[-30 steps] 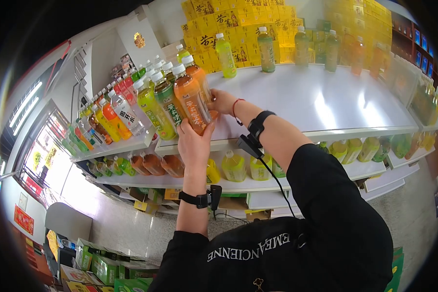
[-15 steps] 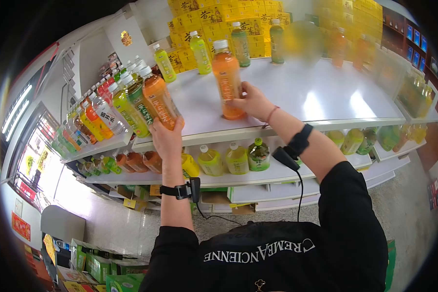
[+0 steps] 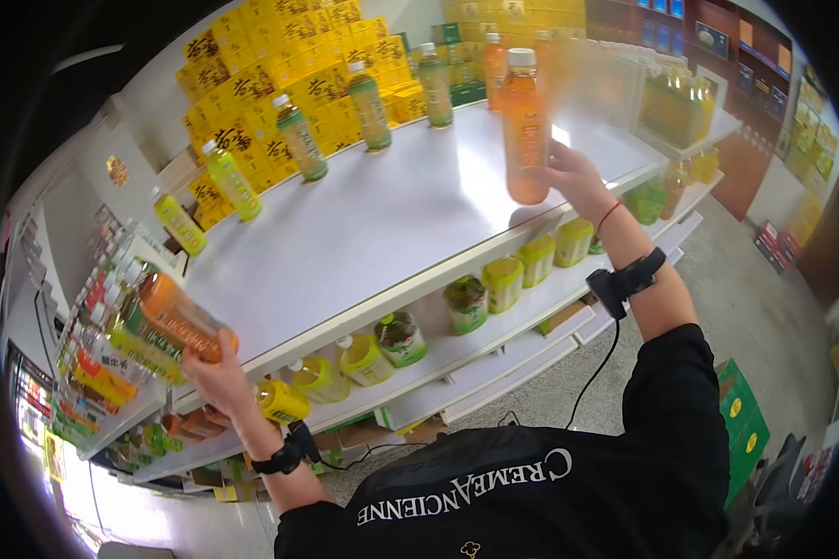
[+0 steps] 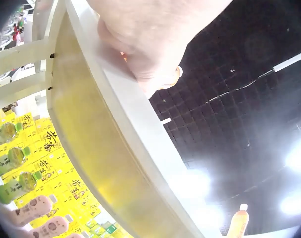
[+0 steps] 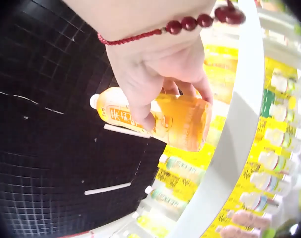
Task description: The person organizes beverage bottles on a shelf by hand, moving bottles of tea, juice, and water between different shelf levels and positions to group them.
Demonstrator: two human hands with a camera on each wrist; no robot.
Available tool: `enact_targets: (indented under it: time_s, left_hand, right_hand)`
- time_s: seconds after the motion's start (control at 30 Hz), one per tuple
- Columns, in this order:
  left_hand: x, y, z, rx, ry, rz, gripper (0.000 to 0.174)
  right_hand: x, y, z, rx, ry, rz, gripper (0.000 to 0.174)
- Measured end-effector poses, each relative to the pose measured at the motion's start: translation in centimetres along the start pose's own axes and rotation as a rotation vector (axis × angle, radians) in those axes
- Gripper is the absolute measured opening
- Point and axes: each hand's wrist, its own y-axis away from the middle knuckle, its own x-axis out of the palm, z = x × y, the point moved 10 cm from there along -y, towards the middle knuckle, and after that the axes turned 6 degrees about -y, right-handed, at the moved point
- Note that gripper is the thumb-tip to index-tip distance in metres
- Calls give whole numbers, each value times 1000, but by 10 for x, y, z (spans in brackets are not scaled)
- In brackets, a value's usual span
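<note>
In the head view my right hand [image 3: 576,177] grips the lower part of an upright orange bottle [image 3: 526,130] over the right part of the white shelf top [image 3: 364,224]. The right wrist view has thumb and fingers around that orange bottle [image 5: 182,119]. Far to the left, my left hand [image 3: 219,374] holds the base of another orange bottle [image 3: 179,317], tilted beside green and yellow-green bottles. The left wrist view shows the left hand [image 4: 145,39] at the shelf edge, mostly covering its bottle.
Along the back edge stand green bottles [image 3: 371,107] and yellow-green bottles [image 3: 233,179], before stacked yellow boxes [image 3: 252,65]. A lower shelf [image 3: 429,359] holds more bottles. At the left are crowded rows of drinks; a clear-sided case [image 3: 678,110] stands at the right end.
My right hand has carried one orange bottle away from the left group, rightward along the shelf. My left hand stays on its orange bottle, and the head view has turned right.
</note>
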Motion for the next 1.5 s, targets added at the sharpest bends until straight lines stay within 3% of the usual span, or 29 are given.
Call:
enact_targets:
  time_s: [0.2,0.3,0.37,0.67,0.77,0.93,1.0,1.07,1.2,1.33,1.4,1.5]
  left_hand:
    - [-1,1,1,-37,-63,8,68]
    - [0,1,1,-158,-175,79,71]
    - [12,-2,21,-142,-86,60,73]
    - [23,-16,4,-127,-40,171,67]
    - [18,-8,-16,-92,-32,91,63]
    - [16,35,-152,58,95,146,50]
    - [49,56,-195,0,593,292,43]
    - [45,87,-285,33,551,375,41]
    - [65,143,-430,336,826,462,39]
    - [106,192,-536,310,829,708,43]
    - [119,209,-569,274,567,705,59]
    - [149,234,-616,345,498,762,68]
  right_hand:
    - [-150,6,-9,-60,221,-227,49]
    - [-208,3,-18,-49,184,-274,47]
    - [-253,-2,-36,3,176,-281,45]
    - [-338,-18,-55,7,-11,-257,43]
    - [-347,-32,-63,15,40,-200,45]
    - [-344,-47,-70,-22,-63,-107,46]
    - [-346,-53,-67,-26,-76,-91,45]
    - [-347,-62,-78,15,-57,-29,46]
    - [-342,-64,-82,49,-116,-1,49]
    - [-348,-64,-87,-24,-100,-2,48]
    - [-351,-68,-92,-17,-92,-9,55]
    - [-354,-69,-92,-52,-83,-23,59]
